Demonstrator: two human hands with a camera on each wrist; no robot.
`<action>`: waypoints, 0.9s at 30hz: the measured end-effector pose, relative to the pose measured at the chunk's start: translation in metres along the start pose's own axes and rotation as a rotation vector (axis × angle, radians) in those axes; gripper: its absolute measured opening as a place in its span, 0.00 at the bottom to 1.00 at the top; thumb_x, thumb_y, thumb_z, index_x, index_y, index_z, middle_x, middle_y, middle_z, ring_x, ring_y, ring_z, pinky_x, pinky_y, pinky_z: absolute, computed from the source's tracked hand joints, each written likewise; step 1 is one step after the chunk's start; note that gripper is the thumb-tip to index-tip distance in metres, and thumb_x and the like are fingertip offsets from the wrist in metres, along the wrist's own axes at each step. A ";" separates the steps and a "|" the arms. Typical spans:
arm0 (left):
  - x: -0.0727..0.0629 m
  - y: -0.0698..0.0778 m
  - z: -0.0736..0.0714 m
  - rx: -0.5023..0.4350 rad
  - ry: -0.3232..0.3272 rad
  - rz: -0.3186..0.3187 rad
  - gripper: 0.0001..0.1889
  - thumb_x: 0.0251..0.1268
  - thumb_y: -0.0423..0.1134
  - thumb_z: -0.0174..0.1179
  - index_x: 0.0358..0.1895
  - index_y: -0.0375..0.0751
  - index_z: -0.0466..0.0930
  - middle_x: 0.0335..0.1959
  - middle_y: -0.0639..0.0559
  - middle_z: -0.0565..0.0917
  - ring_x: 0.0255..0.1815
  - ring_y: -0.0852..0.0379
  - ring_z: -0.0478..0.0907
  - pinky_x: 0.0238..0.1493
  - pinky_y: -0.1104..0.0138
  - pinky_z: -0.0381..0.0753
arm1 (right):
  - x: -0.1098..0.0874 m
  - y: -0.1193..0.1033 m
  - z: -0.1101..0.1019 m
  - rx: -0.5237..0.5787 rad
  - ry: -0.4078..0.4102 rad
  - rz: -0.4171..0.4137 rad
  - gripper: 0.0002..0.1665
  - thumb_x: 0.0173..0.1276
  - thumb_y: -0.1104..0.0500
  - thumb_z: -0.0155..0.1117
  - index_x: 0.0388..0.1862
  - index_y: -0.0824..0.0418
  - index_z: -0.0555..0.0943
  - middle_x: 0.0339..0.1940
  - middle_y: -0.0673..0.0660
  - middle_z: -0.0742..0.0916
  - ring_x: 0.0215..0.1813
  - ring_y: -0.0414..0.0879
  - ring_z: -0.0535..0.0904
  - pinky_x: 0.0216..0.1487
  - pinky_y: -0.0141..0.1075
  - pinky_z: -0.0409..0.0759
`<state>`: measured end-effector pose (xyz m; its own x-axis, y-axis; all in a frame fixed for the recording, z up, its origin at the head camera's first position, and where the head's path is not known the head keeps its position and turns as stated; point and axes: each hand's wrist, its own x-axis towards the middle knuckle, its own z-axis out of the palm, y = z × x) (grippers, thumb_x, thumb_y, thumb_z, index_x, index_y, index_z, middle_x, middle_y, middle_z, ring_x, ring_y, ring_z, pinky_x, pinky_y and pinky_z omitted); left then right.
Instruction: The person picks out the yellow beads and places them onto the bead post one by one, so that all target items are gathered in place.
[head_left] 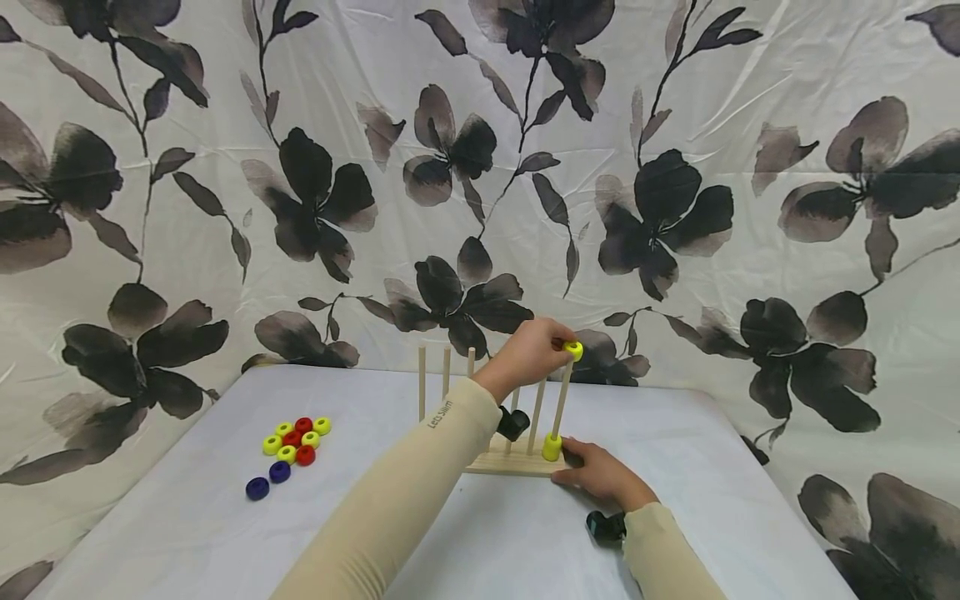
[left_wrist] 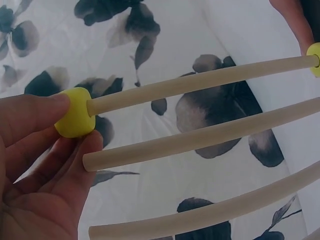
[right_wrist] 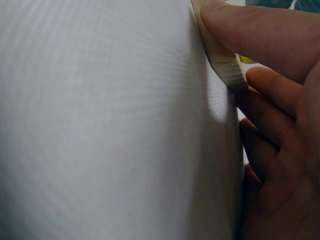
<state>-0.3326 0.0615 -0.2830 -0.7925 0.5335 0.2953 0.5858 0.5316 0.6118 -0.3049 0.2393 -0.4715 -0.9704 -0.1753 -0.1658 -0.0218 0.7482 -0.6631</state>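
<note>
My left hand [head_left: 528, 354] pinches a yellow ring [head_left: 573, 350] between thumb and fingers at the top of the rightmost peg [head_left: 561, 400]. In the left wrist view the peg's tip meets the hole side of that yellow ring [left_wrist: 76, 112]; how far it reaches inside is hidden. More yellow rings [head_left: 552, 448] sit stacked at the foot of the same peg. My right hand [head_left: 603, 477] grips the right end of the wooden base [head_left: 517, 467], thumb at its front. The right wrist view shows the base end [right_wrist: 227, 67] between thumb and fingers.
Several bare pegs [head_left: 422, 383] stand upright along the base to the left. Loose yellow rings [head_left: 271, 445], red rings [head_left: 305, 455] and two dark blue rings [head_left: 257, 488] lie on the white table [head_left: 202, 467] at the left. A floral cloth [head_left: 510, 208] hangs behind the table.
</note>
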 end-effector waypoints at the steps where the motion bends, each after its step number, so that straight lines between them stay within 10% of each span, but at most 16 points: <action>1: 0.000 0.000 0.000 0.008 -0.003 0.002 0.16 0.67 0.35 0.60 0.56 0.38 0.81 0.51 0.47 0.82 0.48 0.57 0.81 0.47 0.73 0.82 | 0.000 0.000 0.000 0.000 0.000 0.000 0.48 0.57 0.42 0.72 0.74 0.55 0.66 0.75 0.59 0.68 0.76 0.61 0.58 0.72 0.62 0.58; 14: -0.004 0.003 -0.002 0.146 -0.015 0.061 0.15 0.68 0.37 0.59 0.55 0.39 0.83 0.51 0.45 0.83 0.45 0.57 0.78 0.48 0.67 0.80 | 0.000 0.000 0.000 -0.010 0.014 -0.020 0.48 0.57 0.43 0.72 0.73 0.54 0.66 0.74 0.59 0.69 0.76 0.60 0.60 0.73 0.61 0.59; 27: -0.013 -0.010 -0.015 0.088 0.007 0.056 0.15 0.70 0.42 0.57 0.56 0.44 0.82 0.54 0.49 0.82 0.55 0.55 0.78 0.58 0.63 0.80 | 0.000 0.000 0.000 -0.020 0.018 -0.017 0.48 0.57 0.42 0.72 0.74 0.53 0.66 0.75 0.59 0.68 0.76 0.61 0.59 0.72 0.61 0.58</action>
<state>-0.3302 0.0393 -0.2819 -0.7588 0.5600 0.3326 0.6420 0.5568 0.5271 -0.3046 0.2390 -0.4716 -0.9741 -0.1765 -0.1411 -0.0429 0.7575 -0.6514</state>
